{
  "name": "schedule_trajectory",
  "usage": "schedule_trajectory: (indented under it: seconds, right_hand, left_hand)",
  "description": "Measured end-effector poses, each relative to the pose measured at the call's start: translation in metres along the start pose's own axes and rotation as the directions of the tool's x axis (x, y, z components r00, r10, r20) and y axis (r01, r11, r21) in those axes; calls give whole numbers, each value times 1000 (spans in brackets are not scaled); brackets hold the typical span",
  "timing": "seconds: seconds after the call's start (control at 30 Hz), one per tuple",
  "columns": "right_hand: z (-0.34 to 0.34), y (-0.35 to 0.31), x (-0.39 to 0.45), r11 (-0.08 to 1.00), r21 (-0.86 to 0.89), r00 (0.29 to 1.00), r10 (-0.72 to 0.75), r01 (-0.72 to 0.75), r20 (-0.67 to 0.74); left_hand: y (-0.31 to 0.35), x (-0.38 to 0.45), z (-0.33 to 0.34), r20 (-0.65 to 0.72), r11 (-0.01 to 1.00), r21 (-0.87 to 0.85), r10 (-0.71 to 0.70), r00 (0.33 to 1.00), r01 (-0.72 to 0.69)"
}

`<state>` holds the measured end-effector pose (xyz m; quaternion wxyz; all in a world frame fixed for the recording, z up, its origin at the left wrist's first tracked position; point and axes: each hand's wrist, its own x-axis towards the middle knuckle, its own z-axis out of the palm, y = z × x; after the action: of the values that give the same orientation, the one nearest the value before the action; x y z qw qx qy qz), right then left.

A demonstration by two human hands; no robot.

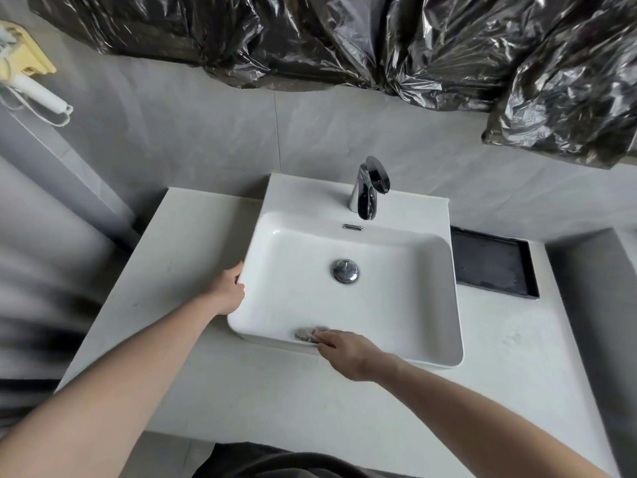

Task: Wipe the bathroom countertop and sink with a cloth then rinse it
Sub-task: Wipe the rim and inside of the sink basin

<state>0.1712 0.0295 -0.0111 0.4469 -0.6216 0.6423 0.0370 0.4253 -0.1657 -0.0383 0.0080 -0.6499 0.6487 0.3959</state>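
A white rectangular sink (444,267) sits on a pale countertop (241,391). My right hand (344,353) presses a small grey cloth (306,333) against the inside of the sink's near rim. The cloth pokes out to the left of my fingers. My left hand (229,288) rests on the sink's outer left wall, thumb on the rim, holding nothing loose. A chrome drain plug (345,270) lies in the basin's middle. The chrome faucet (368,188) stands at the back, with no water running.
A black recessed tray (493,267) is set into the countertop right of the sink. Crumpled black plastic sheeting (344,39) hangs on the wall above. A yellow and white squeegee-like tool (27,67) hangs at the upper left. Grey tiled walls surround the counter.
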Motion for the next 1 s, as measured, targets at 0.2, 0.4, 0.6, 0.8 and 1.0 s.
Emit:
schedule_trajectory:
  seconds: [0.2, 0.4, 0.6, 0.8, 1.0]
  right_hand:
    - [-22, 75, -71, 973, -118, 978, 189, -198, -85]
    - [-42, 112, -123, 897, -301, 945, 294, -324, -142]
    - [-52, 140, -111, 838, -493, 971, 179, -234, -157]
    - [-70, 159, -91, 809, -560, 983, 122, -179, -138]
    - [-93, 170, -60, 703, -672, 973, 150, -231, -177]
  left_hand:
    - [-4, -4, 4, -14, 1000, -18, -2, 1000, 2]
    - [-2, -14, 4, -35, 999, 28, 29, 999, -28]
    - [1, -19, 4, -64, 997, 65, 56, 996, -52]
    - [0, -20, 2, -60, 994, 98, 48, 997, -42]
    - [1, -21, -1, -51, 994, 108, 24, 998, -18]
